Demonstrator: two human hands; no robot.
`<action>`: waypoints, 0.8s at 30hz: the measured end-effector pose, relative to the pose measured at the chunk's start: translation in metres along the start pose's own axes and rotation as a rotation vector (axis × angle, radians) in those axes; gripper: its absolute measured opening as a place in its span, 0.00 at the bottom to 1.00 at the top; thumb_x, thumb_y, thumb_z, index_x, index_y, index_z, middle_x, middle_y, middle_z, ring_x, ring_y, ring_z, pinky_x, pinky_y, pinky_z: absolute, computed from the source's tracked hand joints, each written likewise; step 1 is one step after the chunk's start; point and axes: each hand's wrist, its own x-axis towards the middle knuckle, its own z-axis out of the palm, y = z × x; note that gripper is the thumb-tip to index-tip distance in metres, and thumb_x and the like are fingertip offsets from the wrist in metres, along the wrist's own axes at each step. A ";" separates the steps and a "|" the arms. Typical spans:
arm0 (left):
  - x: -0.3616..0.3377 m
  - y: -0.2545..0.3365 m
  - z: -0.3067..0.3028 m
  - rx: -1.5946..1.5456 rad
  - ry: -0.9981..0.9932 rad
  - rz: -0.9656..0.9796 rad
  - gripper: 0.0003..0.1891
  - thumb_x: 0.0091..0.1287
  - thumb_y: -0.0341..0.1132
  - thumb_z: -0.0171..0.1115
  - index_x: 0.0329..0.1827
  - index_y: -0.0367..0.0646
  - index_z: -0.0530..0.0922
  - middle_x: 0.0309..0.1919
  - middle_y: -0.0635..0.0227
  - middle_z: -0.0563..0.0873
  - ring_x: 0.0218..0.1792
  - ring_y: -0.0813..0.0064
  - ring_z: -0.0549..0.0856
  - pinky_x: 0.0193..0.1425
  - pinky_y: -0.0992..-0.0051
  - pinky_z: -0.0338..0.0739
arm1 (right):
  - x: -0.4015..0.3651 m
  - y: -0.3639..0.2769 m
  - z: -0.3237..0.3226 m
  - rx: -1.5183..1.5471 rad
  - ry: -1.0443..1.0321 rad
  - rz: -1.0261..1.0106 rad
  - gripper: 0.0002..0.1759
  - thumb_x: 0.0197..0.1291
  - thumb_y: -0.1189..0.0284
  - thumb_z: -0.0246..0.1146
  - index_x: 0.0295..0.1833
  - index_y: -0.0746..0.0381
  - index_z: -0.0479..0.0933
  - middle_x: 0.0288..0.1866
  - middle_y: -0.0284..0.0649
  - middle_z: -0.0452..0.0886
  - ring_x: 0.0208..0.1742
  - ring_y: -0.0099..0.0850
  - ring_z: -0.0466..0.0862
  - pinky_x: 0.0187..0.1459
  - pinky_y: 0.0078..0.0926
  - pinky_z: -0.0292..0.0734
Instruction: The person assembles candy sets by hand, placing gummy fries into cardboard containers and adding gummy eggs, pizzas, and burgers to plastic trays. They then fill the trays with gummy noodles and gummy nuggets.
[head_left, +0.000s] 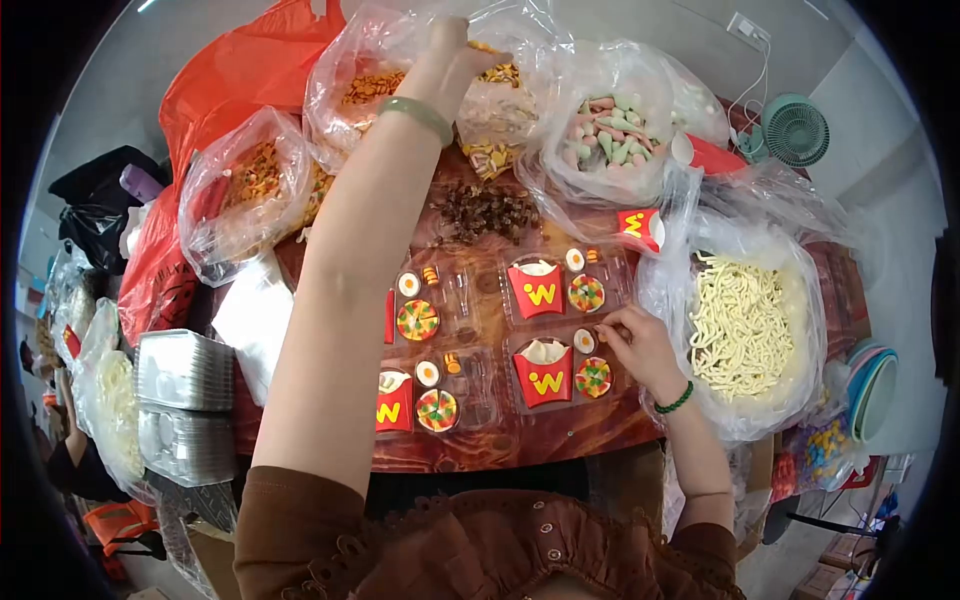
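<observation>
Several clear plastic trays [480, 385] lie open on the table, with red fries cartons [543, 374] marked with a yellow W, round pizza-like candies [437, 410] and egg-like candies [428, 374]. Over the lower right tray, beside its egg candy [584, 341], my right hand [640, 345] pinches its fingertips together; whatever they hold is too small to make out. My left hand [460, 52] reaches far across to a clear bag of yellow and orange pieces [488, 158] at the back. Its fingers are mostly hidden.
Bags of orange pieces [255, 180], pink and green candies [612, 130] and pale yellow strands [740, 325] ring the table. Dark wrapped bits [487, 213] lie behind the trays. Stacked clear containers [185, 370] stand left, and a green fan [796, 130] at back right.
</observation>
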 end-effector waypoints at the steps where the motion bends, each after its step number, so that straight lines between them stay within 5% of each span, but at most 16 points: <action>1: 0.028 -0.001 0.005 -0.002 -0.006 0.005 0.19 0.70 0.29 0.44 0.59 0.25 0.56 0.60 0.43 0.59 0.59 0.47 0.67 0.63 0.51 0.72 | 0.002 -0.002 -0.004 -0.003 0.004 -0.006 0.05 0.54 0.76 0.67 0.35 0.66 0.78 0.28 0.40 0.77 0.23 0.28 0.76 0.27 0.25 0.69; 4: 0.126 -0.024 0.000 -0.345 -0.204 -0.288 0.14 0.70 0.26 0.45 0.53 0.24 0.60 0.49 0.44 0.68 0.44 0.54 0.74 0.47 0.62 0.79 | 0.006 -0.007 -0.013 0.035 -0.086 0.072 0.06 0.54 0.75 0.66 0.35 0.65 0.78 0.29 0.41 0.77 0.26 0.33 0.78 0.29 0.27 0.72; 7: 0.147 -0.037 -0.001 -0.605 -0.481 -0.334 0.12 0.69 0.23 0.45 0.51 0.24 0.61 0.43 0.46 0.70 0.39 0.60 0.74 0.40 0.69 0.78 | 0.008 -0.001 -0.017 -0.004 -0.049 -0.001 0.06 0.55 0.75 0.67 0.35 0.65 0.78 0.29 0.41 0.77 0.25 0.32 0.77 0.28 0.25 0.72; 10: 0.144 -0.013 -0.018 -0.407 -0.419 -0.386 0.11 0.69 0.23 0.47 0.50 0.23 0.64 0.41 0.48 0.71 0.36 0.65 0.75 0.38 0.77 0.78 | 0.009 -0.004 -0.025 0.027 -0.025 0.027 0.06 0.54 0.75 0.68 0.35 0.65 0.79 0.28 0.40 0.77 0.24 0.29 0.76 0.28 0.24 0.72; 12: 0.072 0.047 -0.031 0.116 -0.456 -0.191 0.10 0.68 0.23 0.51 0.49 0.25 0.69 0.41 0.51 0.75 0.35 0.70 0.76 0.36 0.81 0.78 | 0.011 -0.007 -0.033 0.019 0.015 0.042 0.06 0.53 0.75 0.69 0.35 0.65 0.79 0.28 0.39 0.78 0.25 0.27 0.76 0.28 0.22 0.71; 14: 0.038 0.074 -0.054 0.582 -0.322 0.212 0.14 0.70 0.34 0.57 0.51 0.31 0.76 0.43 0.59 0.81 0.39 0.78 0.81 0.39 0.84 0.77 | 0.018 -0.007 -0.036 0.029 0.027 0.013 0.06 0.53 0.76 0.68 0.35 0.65 0.79 0.29 0.38 0.78 0.25 0.26 0.77 0.28 0.22 0.71; 16: 0.019 0.093 -0.083 1.068 -0.068 0.512 0.13 0.66 0.35 0.61 0.47 0.32 0.79 0.37 0.58 0.85 0.38 0.71 0.84 0.40 0.78 0.79 | 0.029 -0.011 -0.039 0.035 0.037 -0.018 0.06 0.53 0.76 0.68 0.35 0.65 0.79 0.29 0.38 0.79 0.25 0.26 0.77 0.28 0.22 0.71; 17: 0.023 0.097 -0.097 1.070 -0.066 0.508 0.13 0.66 0.35 0.61 0.47 0.32 0.79 0.37 0.58 0.85 0.38 0.71 0.84 0.40 0.78 0.79 | 0.038 -0.017 -0.037 0.061 0.036 -0.048 0.06 0.53 0.76 0.68 0.35 0.64 0.79 0.29 0.39 0.79 0.26 0.27 0.77 0.28 0.23 0.72; 19: 0.030 0.095 -0.134 1.872 -0.091 1.036 0.14 0.62 0.31 0.61 0.46 0.29 0.78 0.35 0.49 0.85 0.37 0.58 0.85 0.43 0.69 0.79 | 0.049 -0.027 -0.031 0.087 0.026 -0.079 0.06 0.53 0.75 0.68 0.35 0.64 0.79 0.30 0.39 0.80 0.27 0.29 0.78 0.29 0.24 0.72; 22: 0.043 0.095 -0.167 2.123 -0.011 1.003 0.15 0.58 0.29 0.61 0.47 0.31 0.78 0.38 0.44 0.83 0.41 0.48 0.83 0.48 0.63 0.78 | 0.062 -0.036 -0.027 0.066 -0.012 -0.151 0.06 0.53 0.75 0.68 0.35 0.64 0.79 0.31 0.40 0.81 0.29 0.32 0.80 0.30 0.25 0.73; 24: 0.021 0.084 -0.134 2.097 0.045 1.077 0.13 0.58 0.27 0.57 0.47 0.37 0.79 0.38 0.51 0.85 0.39 0.51 0.84 0.47 0.64 0.78 | 0.058 -0.036 -0.026 0.060 -0.013 -0.192 0.06 0.53 0.75 0.68 0.35 0.64 0.79 0.32 0.41 0.81 0.32 0.33 0.81 0.33 0.26 0.75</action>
